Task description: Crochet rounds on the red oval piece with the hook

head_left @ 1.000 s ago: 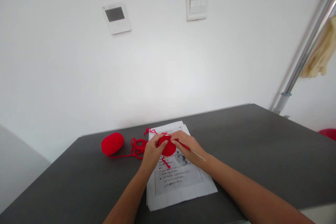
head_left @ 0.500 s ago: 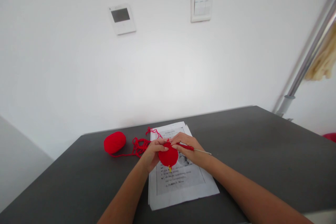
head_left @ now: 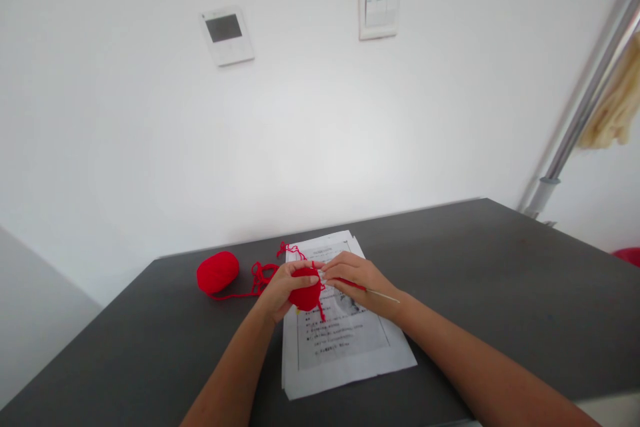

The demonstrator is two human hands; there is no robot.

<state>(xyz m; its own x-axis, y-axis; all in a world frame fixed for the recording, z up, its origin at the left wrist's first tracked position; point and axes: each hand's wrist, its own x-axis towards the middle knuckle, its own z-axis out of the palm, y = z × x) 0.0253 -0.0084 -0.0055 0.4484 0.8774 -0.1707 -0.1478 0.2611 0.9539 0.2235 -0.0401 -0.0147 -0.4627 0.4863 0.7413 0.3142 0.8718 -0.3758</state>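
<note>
Pinched between the thumb and fingers of my left hand [head_left: 283,288] is a round red crochet piece [head_left: 305,296], tilted, with a red yarn tail hanging off its right side. A small bit of yellow shows at its lower left edge. My right hand [head_left: 363,280] is closed around a crochet hook [head_left: 383,294] with a red grip and a thin metal shaft. Its fingertips are close to the right edge of the piece; whether the hook tip is in a stitch I cannot tell. Loose red yarn [head_left: 261,275] runs from beside my left hand to a red yarn ball [head_left: 218,272].
Printed paper sheets [head_left: 350,363] lie under my hands on the dark grey table [head_left: 475,293]. Behind it rises a white wall with a screen panel [head_left: 227,36] and a light switch [head_left: 379,11]. A metal pole [head_left: 590,97] stands at the right.
My left hand has turned the crochet piece and moved it slightly left, so the yellow bit is now at its lower left. The red tail now hangs on the right, and my right fingertips have drawn away.
</note>
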